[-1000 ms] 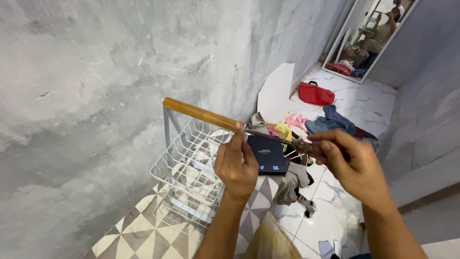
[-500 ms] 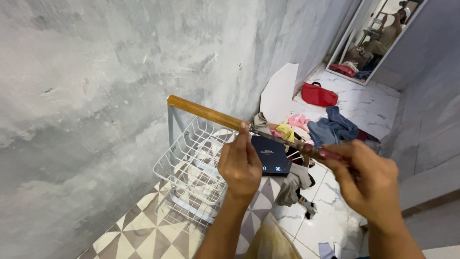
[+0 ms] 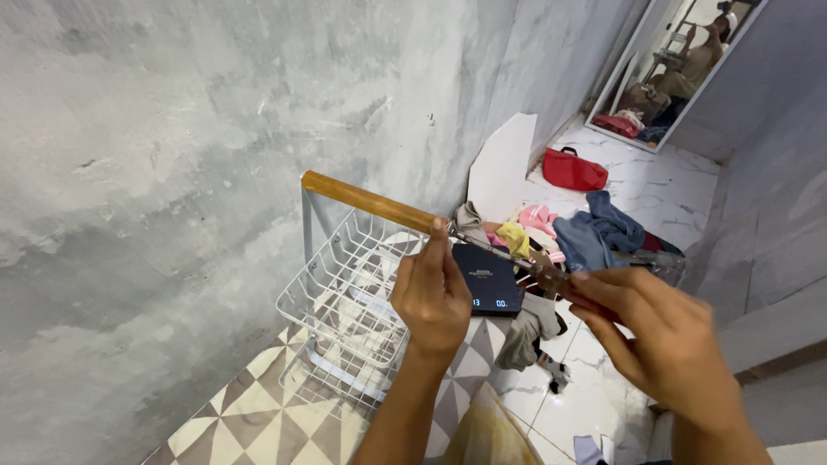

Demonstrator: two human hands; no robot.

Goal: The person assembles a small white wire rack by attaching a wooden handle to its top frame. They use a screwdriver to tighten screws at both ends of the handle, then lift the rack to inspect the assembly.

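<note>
Far left is just a rough grey cement wall (image 3: 172, 155), blotchy and unpainted, filling most of my feed. At its foot sits a white wire basket rack (image 3: 345, 301) on a floor of grey and cream geometric tiles (image 3: 250, 422).

Sticking up over the rack is the thing both hands are on: a long tool with a light brown wooden handle (image 3: 366, 200), the wooden end pointing up-left and the darker, thinner far end running down to the right. It's held in the air above the rack, not resting on anything.

The left hand (image 3: 431, 297) is clenched around the tool about where the wood stops, fingers curled, one fingertip pressed up against the shaft. The right hand (image 3: 659, 336) is pinching the dark far end, though it's motion-blurred, so I can't tell exactly what the fingertips are doing there.

How far along? My guess is mid-way through fiddling with that far end; nothing looks set down or finished, and the blur hides any detail.

Behind the hands a dark flat digital scale (image 3: 491, 277) lies on the floor, then a heap of mixed clothes (image 3: 586, 237) on white marble-look tiles (image 3: 680, 198), a white cardboard sheet (image 3: 504, 164) leaning on the wall, a red bag (image 3: 575, 170), and a tall leaning mirror (image 3: 680, 60) at top right.
</note>
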